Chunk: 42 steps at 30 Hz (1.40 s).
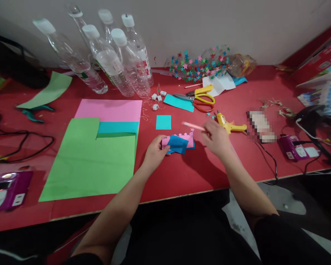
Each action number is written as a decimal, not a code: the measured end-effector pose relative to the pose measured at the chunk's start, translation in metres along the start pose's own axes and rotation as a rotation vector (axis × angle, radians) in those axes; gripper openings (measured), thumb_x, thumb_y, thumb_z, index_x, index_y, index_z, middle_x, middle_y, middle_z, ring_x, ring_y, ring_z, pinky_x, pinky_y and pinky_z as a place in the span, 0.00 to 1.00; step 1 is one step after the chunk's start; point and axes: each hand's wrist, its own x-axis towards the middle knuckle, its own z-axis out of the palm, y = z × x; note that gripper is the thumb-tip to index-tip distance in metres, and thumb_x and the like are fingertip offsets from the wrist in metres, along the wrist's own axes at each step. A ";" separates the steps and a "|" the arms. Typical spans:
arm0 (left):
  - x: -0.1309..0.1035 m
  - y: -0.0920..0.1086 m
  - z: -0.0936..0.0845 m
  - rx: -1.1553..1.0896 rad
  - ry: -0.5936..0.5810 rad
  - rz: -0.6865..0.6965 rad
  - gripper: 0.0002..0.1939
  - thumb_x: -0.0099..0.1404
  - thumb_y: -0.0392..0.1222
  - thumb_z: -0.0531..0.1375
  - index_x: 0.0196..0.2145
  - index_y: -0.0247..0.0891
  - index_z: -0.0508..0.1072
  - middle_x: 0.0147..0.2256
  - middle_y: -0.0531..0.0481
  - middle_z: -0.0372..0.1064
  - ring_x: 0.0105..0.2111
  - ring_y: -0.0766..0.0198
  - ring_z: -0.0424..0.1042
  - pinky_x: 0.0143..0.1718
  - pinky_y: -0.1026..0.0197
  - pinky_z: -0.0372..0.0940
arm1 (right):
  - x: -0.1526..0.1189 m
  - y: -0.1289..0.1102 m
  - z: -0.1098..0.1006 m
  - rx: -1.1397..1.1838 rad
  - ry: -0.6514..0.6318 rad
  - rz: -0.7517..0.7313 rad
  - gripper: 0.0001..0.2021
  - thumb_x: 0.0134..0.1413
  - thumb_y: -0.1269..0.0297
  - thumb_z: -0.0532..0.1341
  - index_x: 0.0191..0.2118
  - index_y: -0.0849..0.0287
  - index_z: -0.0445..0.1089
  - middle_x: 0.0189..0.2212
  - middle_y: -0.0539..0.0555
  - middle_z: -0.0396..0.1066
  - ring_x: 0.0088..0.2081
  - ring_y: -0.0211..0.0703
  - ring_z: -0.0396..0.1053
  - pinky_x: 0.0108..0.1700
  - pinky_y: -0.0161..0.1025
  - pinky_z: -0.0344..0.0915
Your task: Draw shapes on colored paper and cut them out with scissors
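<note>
My left hand (156, 149) pinches the left end of a pink paper strip with a scalloped upper edge (191, 140), together with a folded blue paper piece (178, 144) lying over it. In my right hand (216, 137) is a pink pencil (193, 126), held level above the table and pointing left, apart from the papers. A small turquoise paper square (163, 122) lies just beyond my left hand. A yellow glue gun (230, 126) rests right behind my right hand. Scissors with yellow and red handles (200, 97) lie partly on a turquoise paper strip (179, 102).
Green (93, 165) and pink sheets (110, 108) lie at left on the red table (179, 180). Several clear plastic bottles (113, 62) stand at the back left. A star-covered bottle (200, 64) lies by the wall. Purple power strips (294, 147) and cables sit at both sides.
</note>
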 end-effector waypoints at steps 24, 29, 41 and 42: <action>-0.015 0.026 -0.011 1.011 0.062 0.429 0.14 0.65 0.39 0.56 0.48 0.34 0.71 0.45 0.39 0.66 0.46 0.52 0.68 0.48 0.50 0.65 | -0.013 0.003 0.030 0.085 -0.365 -0.547 0.12 0.56 0.72 0.54 0.40 0.59 0.74 0.52 0.58 0.71 0.44 0.47 0.73 0.39 0.39 0.66; -0.032 0.024 0.010 1.243 -0.218 0.672 0.15 0.69 0.36 0.51 0.50 0.29 0.70 0.51 0.35 0.67 0.50 0.51 0.67 0.48 0.50 0.65 | -0.004 0.012 0.017 0.674 0.114 -0.295 0.15 0.61 0.64 0.49 0.38 0.58 0.73 0.37 0.57 0.74 0.38 0.45 0.72 0.42 0.43 0.67; -0.046 0.027 0.054 1.518 -0.226 0.573 0.21 0.66 0.26 0.45 0.53 0.18 0.68 0.53 0.24 0.65 0.54 0.40 0.67 0.49 0.43 0.66 | 0.017 -0.018 0.064 1.148 -0.327 0.124 0.11 0.51 0.55 0.62 0.29 0.57 0.65 0.19 0.45 0.65 0.23 0.34 0.65 0.27 0.32 0.61; -0.046 0.025 0.054 1.530 -0.218 0.594 0.22 0.66 0.26 0.46 0.54 0.18 0.67 0.54 0.24 0.65 0.54 0.40 0.66 0.50 0.43 0.66 | 0.016 -0.017 0.068 1.143 -0.307 0.158 0.11 0.54 0.55 0.60 0.28 0.57 0.64 0.17 0.44 0.63 0.21 0.34 0.63 0.25 0.32 0.59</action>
